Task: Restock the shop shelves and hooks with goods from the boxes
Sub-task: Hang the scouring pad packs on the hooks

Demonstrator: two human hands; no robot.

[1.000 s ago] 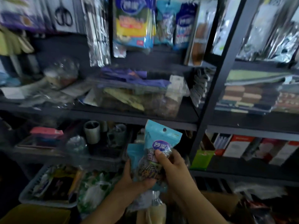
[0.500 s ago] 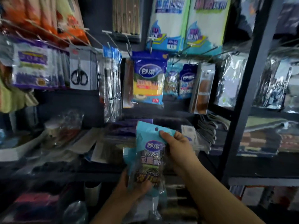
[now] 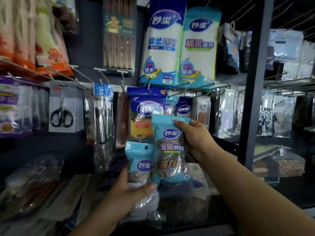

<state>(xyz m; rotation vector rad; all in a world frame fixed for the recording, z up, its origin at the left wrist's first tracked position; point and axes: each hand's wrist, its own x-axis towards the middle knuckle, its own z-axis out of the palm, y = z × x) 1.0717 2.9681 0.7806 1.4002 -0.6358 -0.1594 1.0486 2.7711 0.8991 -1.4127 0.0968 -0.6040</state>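
Where the dark shelving upright [image 3: 255, 86] divides the display, hung with goods on both sides and crossed by wire hooks [image 3: 196, 86]. Far and high at centre: two tall packs of white cleaning cloths [image 3: 162, 48], side by side on the pegs, edges touching. Left of those, a dark pack of chopsticks [image 3: 119, 36]; farther left, orange-and-white packets [image 3: 42, 40], blurred. Lower left: a carded pair of black-handled scissors [image 3: 62, 114] on a hook, beside clear sleeves of metal utensils [image 3: 103, 126]. Centre, under the cloths: a dark blue sponge pack [image 3: 144, 114] hanging from a peg, partly covered by what is held in front. Near centre, raised before that pack: a teal steel-wool scourer pack [image 3: 170, 149], upright, hang hole at the top, pinched at its upper right corner between thumb and curled fingers of the right hand [image 3: 196, 138]. Just left and lower, touching the raised pack: a second teal scourer pack [image 3: 139, 160], clasped at its lower part by the left hand [image 3: 129, 191], thumb across the front, along with more clear-wrapped packets [image 3: 144, 206] beneath. Low on the shelf behind: a clear tub of mixed goods, too dim to tell.
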